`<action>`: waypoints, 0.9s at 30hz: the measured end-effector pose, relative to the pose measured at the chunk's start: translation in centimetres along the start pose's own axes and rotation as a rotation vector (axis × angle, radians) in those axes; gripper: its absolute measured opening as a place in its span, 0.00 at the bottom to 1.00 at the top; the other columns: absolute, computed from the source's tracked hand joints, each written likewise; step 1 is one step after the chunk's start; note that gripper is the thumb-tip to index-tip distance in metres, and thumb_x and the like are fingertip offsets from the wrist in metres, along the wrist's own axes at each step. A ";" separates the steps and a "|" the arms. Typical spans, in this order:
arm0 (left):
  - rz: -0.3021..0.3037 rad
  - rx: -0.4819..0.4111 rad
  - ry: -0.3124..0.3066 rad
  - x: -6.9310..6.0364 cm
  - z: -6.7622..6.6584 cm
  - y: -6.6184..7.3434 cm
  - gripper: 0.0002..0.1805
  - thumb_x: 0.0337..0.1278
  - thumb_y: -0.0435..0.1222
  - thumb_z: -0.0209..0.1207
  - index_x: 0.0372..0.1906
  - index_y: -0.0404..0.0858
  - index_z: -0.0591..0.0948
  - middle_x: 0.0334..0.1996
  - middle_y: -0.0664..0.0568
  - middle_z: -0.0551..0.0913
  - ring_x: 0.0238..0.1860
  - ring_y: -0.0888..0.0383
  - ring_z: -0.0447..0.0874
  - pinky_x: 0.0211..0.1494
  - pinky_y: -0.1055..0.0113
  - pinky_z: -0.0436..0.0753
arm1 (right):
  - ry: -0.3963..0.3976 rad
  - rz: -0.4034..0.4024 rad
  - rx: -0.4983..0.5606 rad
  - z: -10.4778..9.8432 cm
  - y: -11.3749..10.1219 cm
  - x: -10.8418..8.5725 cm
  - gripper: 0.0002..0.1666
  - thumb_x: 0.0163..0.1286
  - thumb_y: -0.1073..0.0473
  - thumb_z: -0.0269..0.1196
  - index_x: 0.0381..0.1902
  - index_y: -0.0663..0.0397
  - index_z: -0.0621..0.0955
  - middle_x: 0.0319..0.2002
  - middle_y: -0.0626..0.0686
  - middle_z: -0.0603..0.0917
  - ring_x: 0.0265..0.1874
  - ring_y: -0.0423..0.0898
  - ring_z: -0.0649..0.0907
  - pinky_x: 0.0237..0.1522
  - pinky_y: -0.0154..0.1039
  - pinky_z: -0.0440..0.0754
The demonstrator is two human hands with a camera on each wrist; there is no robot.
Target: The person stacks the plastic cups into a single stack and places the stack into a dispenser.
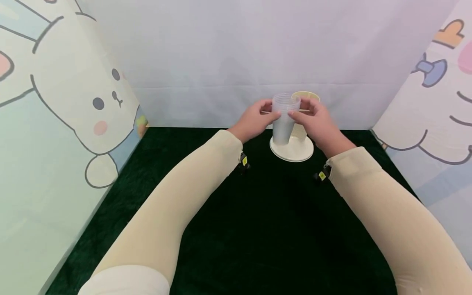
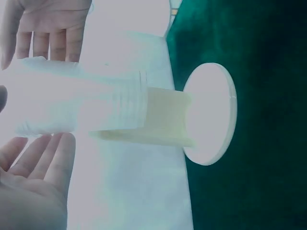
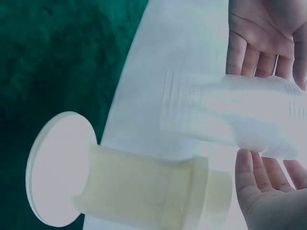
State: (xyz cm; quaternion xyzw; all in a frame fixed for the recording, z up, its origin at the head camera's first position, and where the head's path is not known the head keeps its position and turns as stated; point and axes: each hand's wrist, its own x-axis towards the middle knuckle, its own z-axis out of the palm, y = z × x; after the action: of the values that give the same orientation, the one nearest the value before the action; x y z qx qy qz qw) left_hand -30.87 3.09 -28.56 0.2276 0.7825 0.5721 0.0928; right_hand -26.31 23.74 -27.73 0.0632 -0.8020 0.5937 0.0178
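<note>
A stack of translucent plastic cups (image 1: 283,129) is held up between both hands, with several rims showing close together. My left hand (image 1: 256,119) grips its left side near the top, the thumb in front. On the opposite side my right hand (image 1: 318,123) holds it the same way. Just behind the cups stands a cream holder with a round white base (image 1: 296,155), an upright column (image 3: 129,179) and a ring-shaped top (image 1: 313,96). The cups hang above the base, in front of the column, which they partly hide in the head view.
Dark green cloth (image 1: 265,229) covers the table. A pale curtain (image 1: 221,53) rises along its back edge, close behind the holder. Panels with cartoon animals, one at the left (image 1: 70,94) and one at the right (image 1: 424,119), flank the table.
</note>
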 end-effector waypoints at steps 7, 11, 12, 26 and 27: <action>0.016 -0.014 0.045 2.0 0.2 1.9 0.30 0.74 0.47 0.60 0.75 0.45 0.70 0.64 0.53 0.79 0.60 0.60 0.78 0.58 0.66 0.81 | 0.104 0.015 0.040 -0.8 -1.7 1.4 0.41 0.74 0.45 0.66 0.78 0.47 0.63 0.72 0.54 0.68 0.68 0.50 0.70 0.70 0.49 0.70; 0.014 -0.002 0.067 3.1 0.4 3.0 0.32 0.74 0.49 0.60 0.77 0.48 0.68 0.66 0.56 0.78 0.62 0.63 0.76 0.60 0.67 0.80 | 0.175 -0.027 0.080 -1.2 -2.7 2.0 0.39 0.73 0.50 0.67 0.77 0.50 0.66 0.69 0.54 0.71 0.65 0.48 0.72 0.68 0.46 0.72; 0.012 0.003 0.068 3.4 0.5 3.3 0.33 0.74 0.50 0.60 0.78 0.48 0.67 0.66 0.57 0.77 0.63 0.63 0.76 0.61 0.67 0.79 | 0.187 -0.034 0.084 -1.5 -2.9 2.1 0.39 0.73 0.50 0.66 0.77 0.50 0.66 0.68 0.54 0.71 0.64 0.48 0.73 0.67 0.45 0.72; 0.019 0.040 0.098 5.8 1.4 7.7 0.33 0.76 0.50 0.57 0.79 0.51 0.64 0.68 0.61 0.75 0.66 0.68 0.72 0.63 0.72 0.75 | 0.285 -0.093 0.178 -4.2 -5.3 3.6 0.34 0.72 0.55 0.68 0.72 0.51 0.71 0.59 0.50 0.75 0.56 0.43 0.76 0.68 0.44 0.71; 0.022 0.045 0.102 6.0 1.3 8.0 0.33 0.76 0.50 0.57 0.79 0.51 0.65 0.69 0.61 0.75 0.66 0.68 0.72 0.64 0.72 0.75 | 0.287 -0.095 0.172 -4.4 -5.5 3.7 0.33 0.72 0.54 0.67 0.72 0.50 0.71 0.59 0.49 0.75 0.57 0.43 0.75 0.68 0.43 0.71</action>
State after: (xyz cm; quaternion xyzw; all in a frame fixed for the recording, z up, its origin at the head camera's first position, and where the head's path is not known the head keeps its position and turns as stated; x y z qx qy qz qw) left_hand -33.63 8.94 -20.81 0.2089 0.7964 0.5661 0.0415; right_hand -29.50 26.06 -20.87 0.0167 -0.7337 0.6614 0.1546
